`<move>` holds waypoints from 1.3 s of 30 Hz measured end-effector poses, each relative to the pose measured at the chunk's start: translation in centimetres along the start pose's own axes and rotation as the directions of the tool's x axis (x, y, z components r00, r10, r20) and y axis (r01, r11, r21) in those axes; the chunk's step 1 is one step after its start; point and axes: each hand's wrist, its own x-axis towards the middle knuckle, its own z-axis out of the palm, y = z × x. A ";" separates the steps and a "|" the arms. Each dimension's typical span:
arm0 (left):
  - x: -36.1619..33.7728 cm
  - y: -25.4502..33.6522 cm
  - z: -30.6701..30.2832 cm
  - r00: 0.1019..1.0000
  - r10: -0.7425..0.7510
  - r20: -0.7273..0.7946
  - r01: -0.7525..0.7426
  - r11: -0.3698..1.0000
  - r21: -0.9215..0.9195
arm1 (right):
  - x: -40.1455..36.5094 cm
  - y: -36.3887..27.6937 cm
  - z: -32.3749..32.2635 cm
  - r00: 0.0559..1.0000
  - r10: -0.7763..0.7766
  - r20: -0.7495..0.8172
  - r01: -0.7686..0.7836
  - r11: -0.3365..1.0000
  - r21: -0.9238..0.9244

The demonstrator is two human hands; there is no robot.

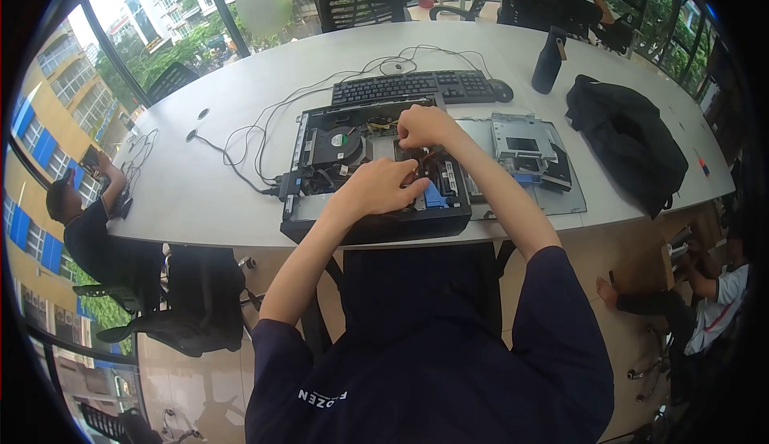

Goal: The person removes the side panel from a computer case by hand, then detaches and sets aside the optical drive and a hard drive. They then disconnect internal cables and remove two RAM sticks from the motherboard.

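An open desktop computer case [376,230] lies on the table in front of me, its inside facing up. A black cooling fan [324,146] with a round green label sits in its left half. My right hand [424,127] is over the upper right of the case, fingers curled down and closed; what they grip is hidden. Lower down, my left hand [376,186] reaches over the middle, thumb and fingertips bent together near cables, with anything between them too small to make out. Just right of the left thumb is a blue plastic latch [435,196].
Behind the case lie a black keyboard [416,87] and a mouse [501,90] with trailing cables. A metal drive bracket [522,141] rests on a panel [570,201] at right. Farther right are a dark bottle [549,61] and a black bag [629,140]. Other people sit around.
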 end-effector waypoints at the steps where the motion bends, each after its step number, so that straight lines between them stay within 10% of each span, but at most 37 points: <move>1: 0.0 0.1 0.1 1.000 -0.003 -0.002 0.003 1.000 0.002 | -0.2 -0.1 0.0 1.000 -0.003 -0.014 0.003 1.000 -0.005; 34: 0.5 -0.1 1.0 0.997 -0.078 -0.014 0.078 0.997 -0.024 | -0.4 0.1 0.0 0.996 -0.032 -0.080 0.034 0.999 0.032; 39: 0.1 0.0 1.2 0.912 -0.214 -0.351 0.191 0.977 -0.099 | 0.6 0.3 1.0 0.982 0.050 -0.183 -0.047 0.999 0.021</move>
